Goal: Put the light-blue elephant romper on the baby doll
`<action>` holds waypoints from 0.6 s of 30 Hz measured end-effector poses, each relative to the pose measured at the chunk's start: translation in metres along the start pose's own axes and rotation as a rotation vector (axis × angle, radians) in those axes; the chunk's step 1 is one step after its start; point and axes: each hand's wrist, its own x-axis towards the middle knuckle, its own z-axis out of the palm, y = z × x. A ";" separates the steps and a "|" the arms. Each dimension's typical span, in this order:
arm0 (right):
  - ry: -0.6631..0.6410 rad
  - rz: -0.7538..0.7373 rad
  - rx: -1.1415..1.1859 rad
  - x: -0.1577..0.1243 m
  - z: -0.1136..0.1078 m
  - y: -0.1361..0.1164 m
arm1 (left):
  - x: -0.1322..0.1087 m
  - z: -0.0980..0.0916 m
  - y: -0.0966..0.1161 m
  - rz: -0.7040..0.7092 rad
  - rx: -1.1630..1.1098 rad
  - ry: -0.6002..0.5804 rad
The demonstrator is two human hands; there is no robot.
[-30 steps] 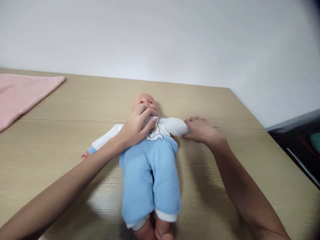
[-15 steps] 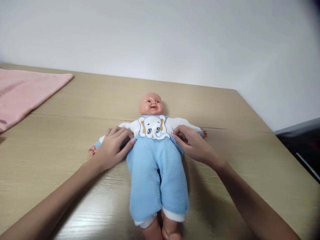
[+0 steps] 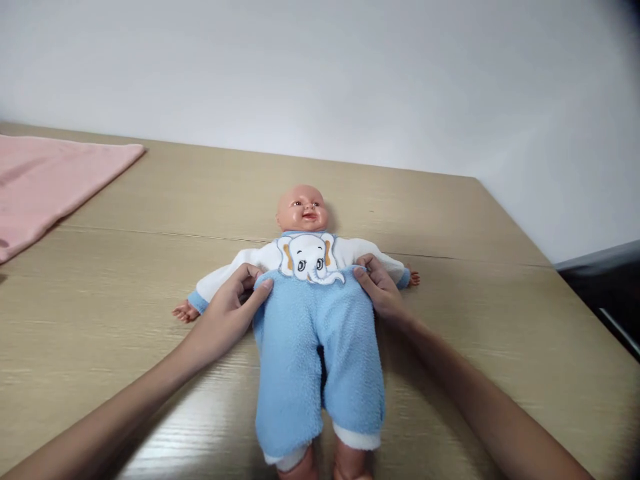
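Observation:
A bald baby doll [image 3: 302, 209] lies on its back on the wooden table, head toward the wall. It wears a white and light-blue fleece outfit [image 3: 293, 347] with an elephant face on the chest. My left hand [image 3: 245, 293] pinches the blue cloth at the waist on the left side, thumb on top and fingers behind the edge. On the opposite side of the waist, my right hand [image 3: 375, 283] grips the cloth in the same way. The doll's arms are spread outward, and its lower legs show below the white cuffs.
A pink cloth [image 3: 55, 180] lies flat at the table's far left. The wooden table [image 3: 150, 267] meets a pale wall [image 3: 320, 80] at the back. Something black [image 3: 610, 287] stands past the table's right edge.
Both hands have closed on the waist cloth, which is now spread wider and pulled outward. The doll's legs are farther apart, and more of the white sleeve beside my left hand shows.

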 end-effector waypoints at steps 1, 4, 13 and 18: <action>0.020 -0.003 -0.006 -0.001 0.002 0.001 | 0.001 0.000 -0.001 0.002 -0.010 -0.011; 0.102 -0.060 -0.098 -0.005 0.006 0.003 | 0.002 -0.004 -0.006 0.043 0.111 -0.012; 0.130 -0.232 -0.349 -0.013 0.005 0.000 | 0.001 -0.011 -0.011 0.150 0.433 0.020; 0.106 -0.252 -0.327 -0.011 0.006 0.002 | 0.005 -0.010 -0.011 0.016 0.219 -0.008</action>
